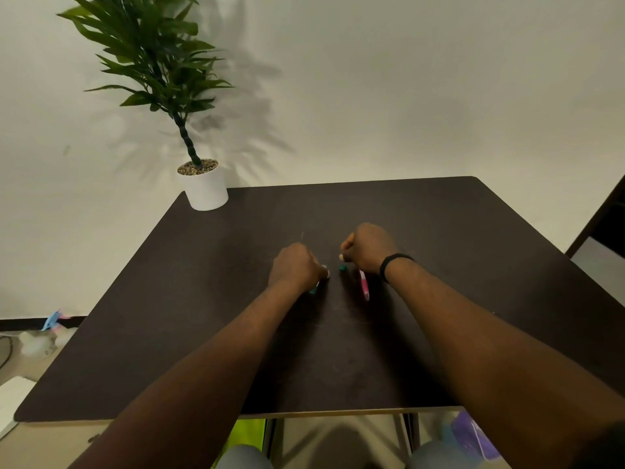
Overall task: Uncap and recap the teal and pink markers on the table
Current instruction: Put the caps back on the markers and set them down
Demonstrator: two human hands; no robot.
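Centre frame: your left hand (pixel 297 267) fists the teal marker (pixel 314 288) barrel; right hand (pixel 368 248) pinches its teal cap (pixel 342 267), apart for pulling. Pink marker (pixel 364 285) waits lower right.

dim, warm indoor light falls from the front-left, throwing the plant (pixel 152 62) as a soft feathery shadow on the wall (pixel 406 79) to its right. the dark table (pixel 473 265) shows no glare. wide-angle bending curves the edges; fine detail is soft.
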